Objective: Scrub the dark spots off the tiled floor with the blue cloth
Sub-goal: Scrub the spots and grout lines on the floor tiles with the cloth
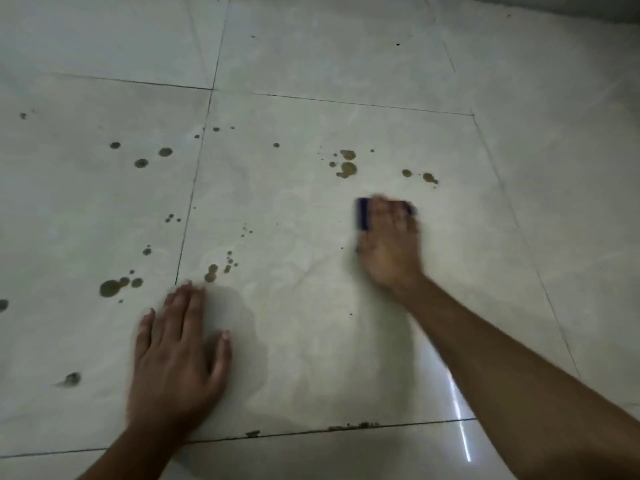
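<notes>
Head view: glossy tiles, blotchy spots.

From my remote feed: a floor of large pale grey glossy tiles, divided by thin dark grout lines. A bright streak of reflected light gleams on the near tiles at lower right. The base of a grey wall meets the floor at upper right.

Both forearms are bare, with no sleeves; the left hand and right hand wear nothing.
</notes>
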